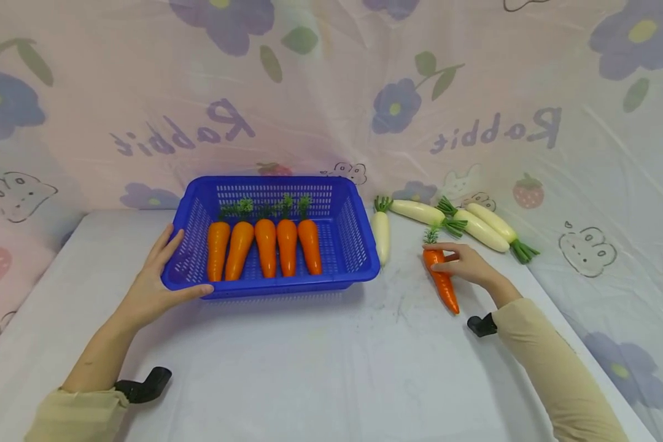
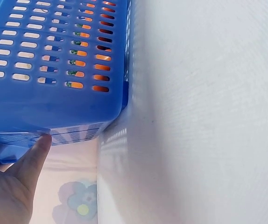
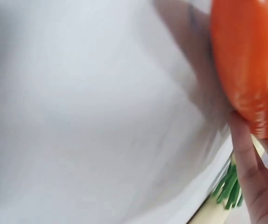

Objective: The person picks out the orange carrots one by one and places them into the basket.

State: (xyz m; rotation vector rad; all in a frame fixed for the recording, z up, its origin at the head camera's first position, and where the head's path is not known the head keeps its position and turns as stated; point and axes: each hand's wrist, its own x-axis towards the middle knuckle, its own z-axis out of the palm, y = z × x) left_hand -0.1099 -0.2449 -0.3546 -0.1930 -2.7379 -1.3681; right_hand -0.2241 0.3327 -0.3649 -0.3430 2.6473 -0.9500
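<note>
A blue plastic basket point(image 1: 287, 283) holds several orange carrots point(image 1: 266, 248) with green tops, lying side by side. At its left front corner my left hand point(image 1: 155, 282) grips the rim, thumb along the front and fingers on the left side. The left wrist view shows this hand point(image 2: 12, 191) against the slotted basket wall point(image 2: 54, 102). Over on the right, my right hand point(image 1: 466, 265) pinches another carrot point(image 1: 444, 285) near its leafy end, the tip pointing toward me. In the right wrist view the fingers point(image 3: 243, 149) touch the thick end of that carrot point(image 3: 246, 60).
Several white radishes with green stems lie at the back right; one radish point(image 1: 382, 236) stands lengthwise beside the basket, and others point(image 1: 480, 230) overlap near the table's right edge. A white cloth covers the table point(image 1: 309, 368). A printed curtain point(image 1: 331, 92) hangs behind.
</note>
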